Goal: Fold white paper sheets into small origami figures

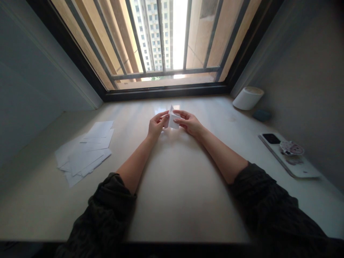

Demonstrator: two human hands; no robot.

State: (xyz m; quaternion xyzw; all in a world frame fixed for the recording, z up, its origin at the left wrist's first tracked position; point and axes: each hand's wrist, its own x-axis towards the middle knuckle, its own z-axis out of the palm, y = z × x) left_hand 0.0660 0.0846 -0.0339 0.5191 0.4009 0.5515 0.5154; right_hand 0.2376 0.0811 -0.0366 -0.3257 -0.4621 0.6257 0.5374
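Note:
Between my two hands is a small piece of folded white paper (174,123), held just above the pale sill near the window. My left hand (156,124) pinches its left side, thumb on the near face. From the right, my right hand (189,123) grips the other side between thumb and fingers. A pointed corner of the paper sticks up between the hands. The exact folds are too small to make out, and the fingers cover part of them.
Loose white paper sheets (86,157) lie in an overlapping pile on the left. At the right are a white phone (290,161) with a round grip, a white cylinder (247,98) and a small dark object (262,115). A barred window (166,94) stands behind.

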